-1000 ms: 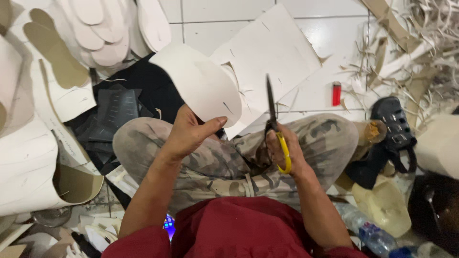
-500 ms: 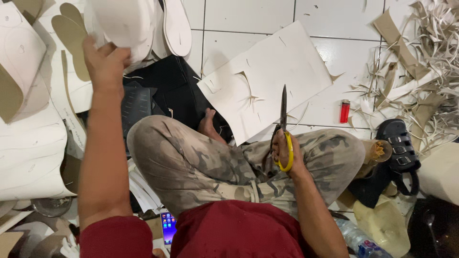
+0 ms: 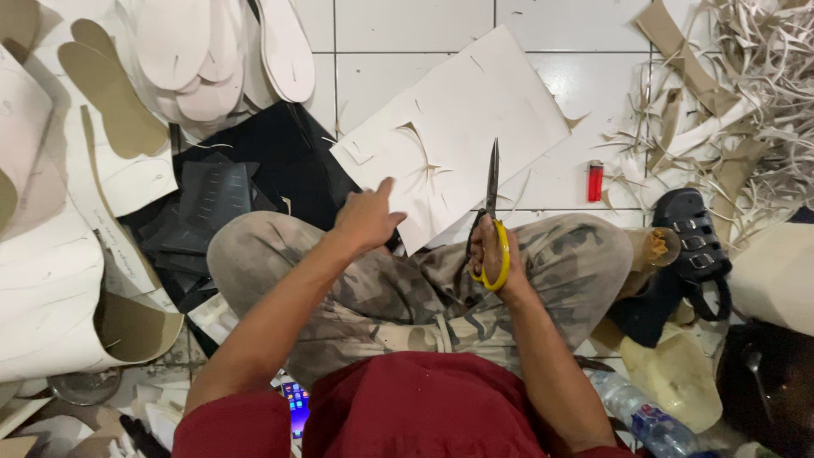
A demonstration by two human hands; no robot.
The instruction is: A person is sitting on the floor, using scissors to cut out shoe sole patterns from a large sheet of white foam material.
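Note:
I sit cross-legged on a tiled floor. My right hand (image 3: 492, 259) grips yellow-handled scissors (image 3: 492, 212), blades closed and pointing away from me, above my right knee. My left hand (image 3: 366, 219) is empty, fingers spread, hovering over my left knee just short of a large white sheet (image 3: 475, 110) with cut-out notches lying on the floor ahead. A pile of white sole-shaped cutouts (image 3: 212, 59) lies at the upper left.
Curled white and tan sheets (image 3: 51, 280) lie at the left, black material (image 3: 229, 195) beside my knee. A red lighter (image 3: 595, 181), scrap strips (image 3: 746, 93), a black sandal (image 3: 691, 233) and a plastic bottle (image 3: 640, 416) are on the right. A phone (image 3: 295, 399) glows by my lap.
My left hand carried a white cutout up to the pile at upper left, let it go, and has come back empty toward the big sheet. The scissors hand barely moved.

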